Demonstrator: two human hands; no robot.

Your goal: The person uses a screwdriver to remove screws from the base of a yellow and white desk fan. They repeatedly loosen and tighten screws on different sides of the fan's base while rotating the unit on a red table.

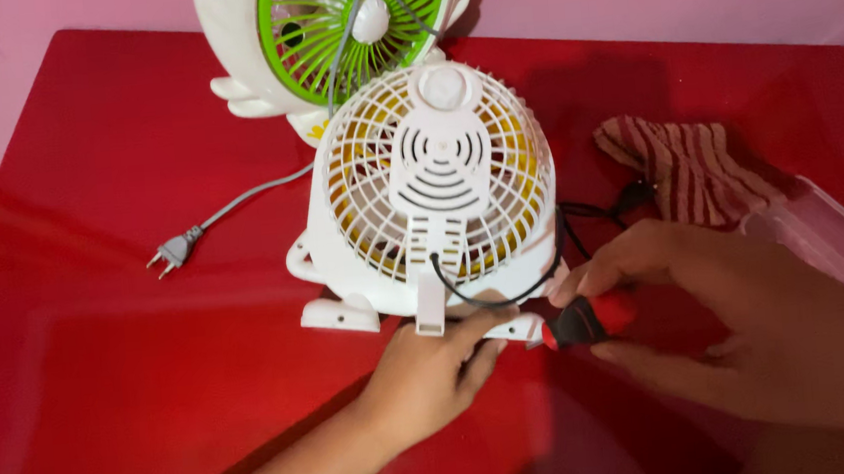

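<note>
On the glossy red table (98, 323), a small white plastic fan (435, 206) stands near the middle with its back toward the camera: a domed cage of thin ribs over yellow blades, with a slotted, ridged motor housing running down the centre to a flat foot. The left hand (432, 367) rests against that foot at the fan's near side, fingers pressed together and curled onto the white base. The right hand (708, 305) closes around a screwdriver (584, 322) with a chunky red and black handle, its tip aimed at the base beside the left fingertips. A thin black cord (507, 295) loops from the housing toward the right. Behind, at the table's far edge, a second white fan with a green grille (326, 34) stands, its grey cable ending in a two-pin plug (174, 252). Toward the right edge lie a striped cloth (687, 166) and a clear plastic box (833, 235).
</note>
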